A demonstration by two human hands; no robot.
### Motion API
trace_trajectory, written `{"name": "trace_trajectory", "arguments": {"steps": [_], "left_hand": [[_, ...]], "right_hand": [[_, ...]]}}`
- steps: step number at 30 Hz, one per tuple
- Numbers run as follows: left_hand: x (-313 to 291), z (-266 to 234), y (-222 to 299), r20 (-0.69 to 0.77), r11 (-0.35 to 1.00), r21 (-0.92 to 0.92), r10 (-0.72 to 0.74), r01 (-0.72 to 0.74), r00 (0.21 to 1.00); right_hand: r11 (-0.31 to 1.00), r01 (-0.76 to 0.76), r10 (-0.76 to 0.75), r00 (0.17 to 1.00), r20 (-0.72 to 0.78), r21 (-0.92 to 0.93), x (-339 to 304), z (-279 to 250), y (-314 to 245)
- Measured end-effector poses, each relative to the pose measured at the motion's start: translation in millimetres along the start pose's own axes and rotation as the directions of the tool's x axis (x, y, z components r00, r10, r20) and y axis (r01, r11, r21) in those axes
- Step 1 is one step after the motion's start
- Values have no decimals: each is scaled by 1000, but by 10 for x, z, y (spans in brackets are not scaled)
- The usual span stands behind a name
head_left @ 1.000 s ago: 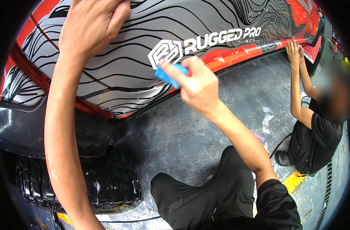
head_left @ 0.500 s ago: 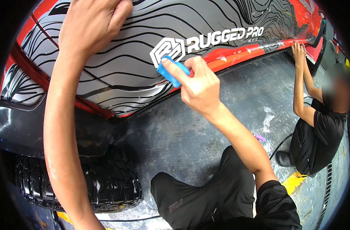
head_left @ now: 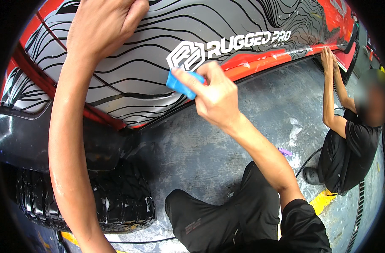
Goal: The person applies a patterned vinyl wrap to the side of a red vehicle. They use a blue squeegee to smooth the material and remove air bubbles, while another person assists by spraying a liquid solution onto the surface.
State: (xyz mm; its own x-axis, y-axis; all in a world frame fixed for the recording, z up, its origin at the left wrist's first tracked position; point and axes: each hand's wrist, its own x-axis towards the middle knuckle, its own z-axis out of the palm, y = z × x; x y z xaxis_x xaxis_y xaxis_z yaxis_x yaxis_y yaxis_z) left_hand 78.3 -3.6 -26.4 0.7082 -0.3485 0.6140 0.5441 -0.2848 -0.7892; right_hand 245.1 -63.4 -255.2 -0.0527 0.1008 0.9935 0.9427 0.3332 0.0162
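Note:
In front of me is a vehicle's door panel (head_left: 133, 78), silver-grey with wavy black lines and a white logo decal (head_left: 180, 55). My right hand (head_left: 217, 97) pinches a blue squeegee-like block (head_left: 180, 86), index finger stretched along it. A bit of red shows by the fingers. The block is at the door's lower part, just below the logo; the hand is slightly blurred. My left hand (head_left: 102, 31) is raised against the upper panel, its back toward me. The top edge cuts off most of its fingers, so its grip is hidden.
A red sill (head_left: 260, 65) runs below the door. At the lower left are a black fender flare (head_left: 53, 141) and a chunky tire (head_left: 125, 202). On the right, a crouching person (head_left: 348, 139) reaches to the sill. A purple object (head_left: 284, 152) and a black hose lie on the floor.
My right hand has moved slightly left and down with the blue block, uncovering more of the logo's lower part. My left hand has barely shifted.

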Motion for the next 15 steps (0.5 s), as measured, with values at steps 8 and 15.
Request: {"name": "trace_trajectory", "arguments": {"steps": [8, 15], "left_hand": [[13, 51, -20, 13, 1000, 8, 6, -6, 1000], [5, 92, -15, -20, 1000, -13, 24, -24, 1000]], "right_hand": [[987, 160, -160, 987, -12, -5, -80, 192, 138], [987, 161, -160, 987, 32, -30, -17, 176, 43]]}}
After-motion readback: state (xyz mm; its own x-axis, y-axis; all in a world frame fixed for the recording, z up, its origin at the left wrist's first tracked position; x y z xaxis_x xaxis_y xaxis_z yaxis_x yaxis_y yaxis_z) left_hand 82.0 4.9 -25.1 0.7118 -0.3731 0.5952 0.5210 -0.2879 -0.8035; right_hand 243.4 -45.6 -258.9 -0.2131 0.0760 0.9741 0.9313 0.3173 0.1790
